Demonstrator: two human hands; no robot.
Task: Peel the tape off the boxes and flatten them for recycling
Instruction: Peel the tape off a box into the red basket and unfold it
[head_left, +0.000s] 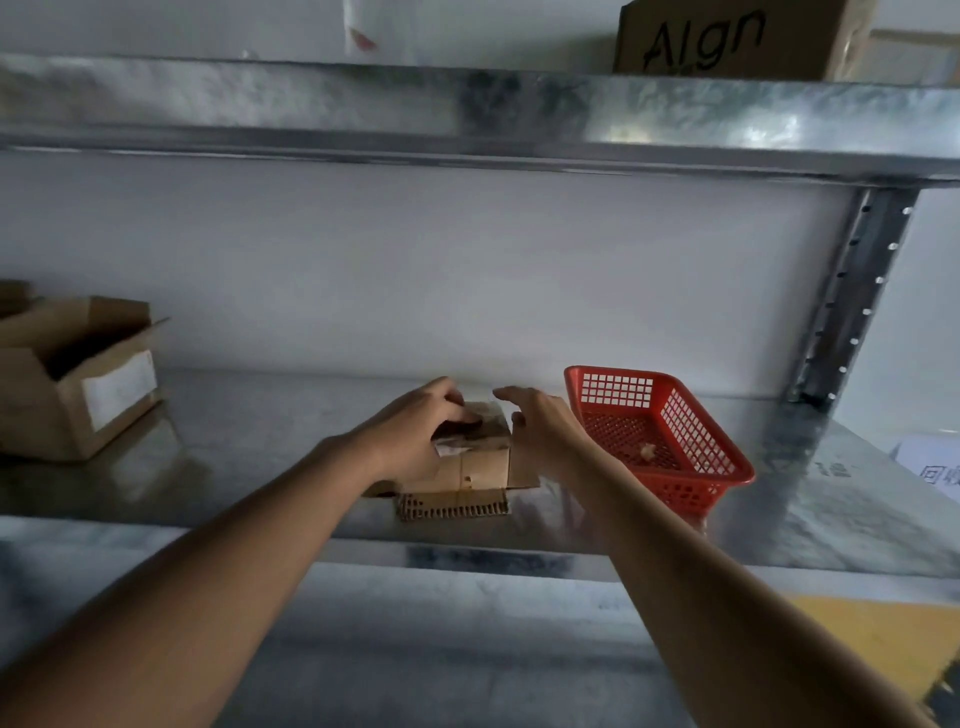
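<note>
a: how do the hands sit?
b: both arms reach far onto the metal shelf (260, 441). the left hand (415, 431) curls over the small box (478, 462) at mid-shelf, fingers gripping its taped top. the right hand (540, 431) presses the box's right side, fingers loosely spread and holding nothing.
a: counts?
b: 3 boxes: the small one, 1 open box (72, 384) at far left with a blank white label, 1 upper box (737, 41) printed "algn". 1 red basket (670, 441) just right of the hands.
</note>
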